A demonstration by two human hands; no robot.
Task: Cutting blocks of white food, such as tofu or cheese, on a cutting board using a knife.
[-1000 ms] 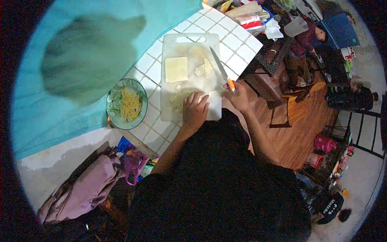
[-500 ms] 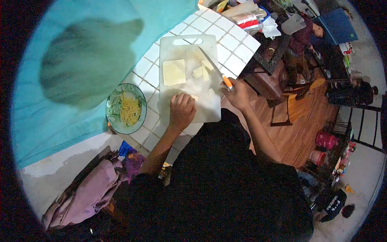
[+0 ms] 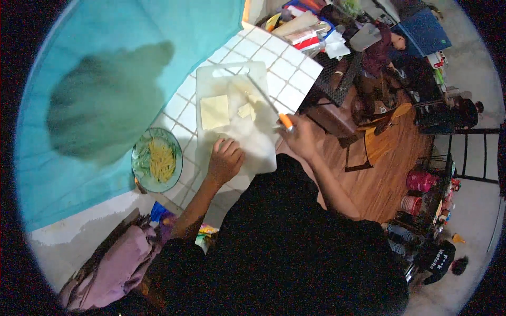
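A white cutting board (image 3: 259,158) with a handle slot lies on the tiled counter. My left hand (image 3: 226,160) rests at its lower left part with the fingers bent and close together; whatever is under them is hidden. In my right hand (image 3: 299,138), at the board's right edge, is a knife (image 3: 285,121) with an orange handle, its blade slanting up and left over the board. A flat square of thin pale-yellow sheets (image 3: 215,111) lies on the board's left side. Right of it are small cut pale pieces (image 3: 246,110), near the blade. A glass bowl (image 3: 176,176) left of the board holds yellow strips (image 3: 162,160).
White tiles (image 3: 287,68) surround the board. A teal curtain (image 3: 105,47) hangs along the left, above a mauve cloth (image 3: 116,260). Plastic packages (image 3: 311,39) crowd the far end. To the right are a wooden chair (image 3: 377,142), a seated person (image 3: 377,50) and another person (image 3: 440,258).
The whole scene has shifted left and down in the picture as the view moved. Against the board, my hands and the knife look almost unchanged.
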